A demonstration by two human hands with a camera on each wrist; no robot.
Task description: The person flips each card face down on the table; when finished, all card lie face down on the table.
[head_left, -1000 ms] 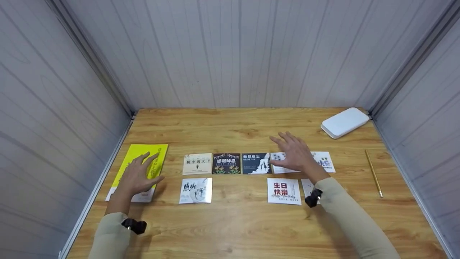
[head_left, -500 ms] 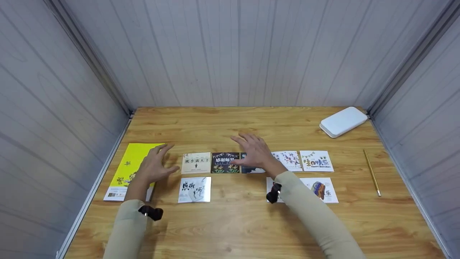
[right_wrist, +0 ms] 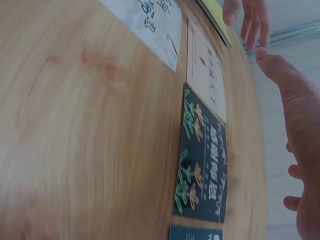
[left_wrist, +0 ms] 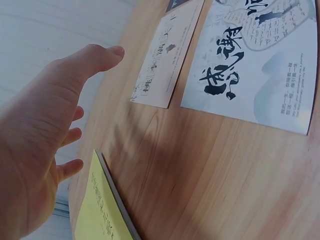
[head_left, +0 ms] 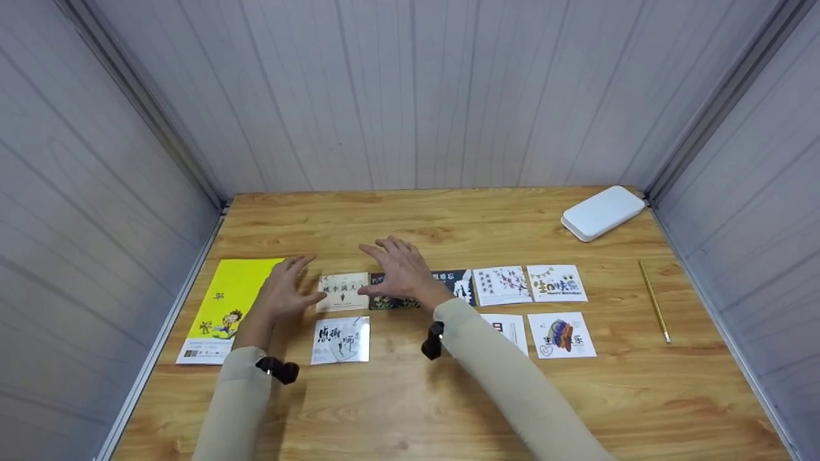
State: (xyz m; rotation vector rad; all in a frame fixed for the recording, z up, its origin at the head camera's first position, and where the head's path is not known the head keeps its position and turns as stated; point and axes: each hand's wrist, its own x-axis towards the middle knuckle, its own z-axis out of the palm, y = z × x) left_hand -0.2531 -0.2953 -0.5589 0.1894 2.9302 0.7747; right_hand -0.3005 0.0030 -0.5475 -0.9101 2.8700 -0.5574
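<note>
Between my two hands lies a cream card [head_left: 343,301] with dark lettering. My left hand [head_left: 280,298] hovers over the gap between that card and the yellow book [head_left: 234,282], thumb and fingers spread, holding nothing. My right hand [head_left: 402,275] is held above the black card with drawn flowers [right_wrist: 200,165], fingers apart and nothing in them; in the head view it partly hides that card. A dark blue-grey card [head_left: 458,285] lies to its right. Below the cream card sits a pale grey-white card [head_left: 339,340] with black brush lettering.
Farther right in the upper row lie a blossom card [head_left: 501,286] and a birthday card [head_left: 557,283]. Below them are a red-lettered card [head_left: 516,330], partly behind the right sleeve, and a rainbow-picture card [head_left: 562,335]. A pencil [head_left: 655,302] and a white case [head_left: 603,213] lie at the right.
My right hand has swept left from over the blossom card to over the black flower card. My left hand has shifted right, from above the yellow book to its right edge. The cards stay put.
</note>
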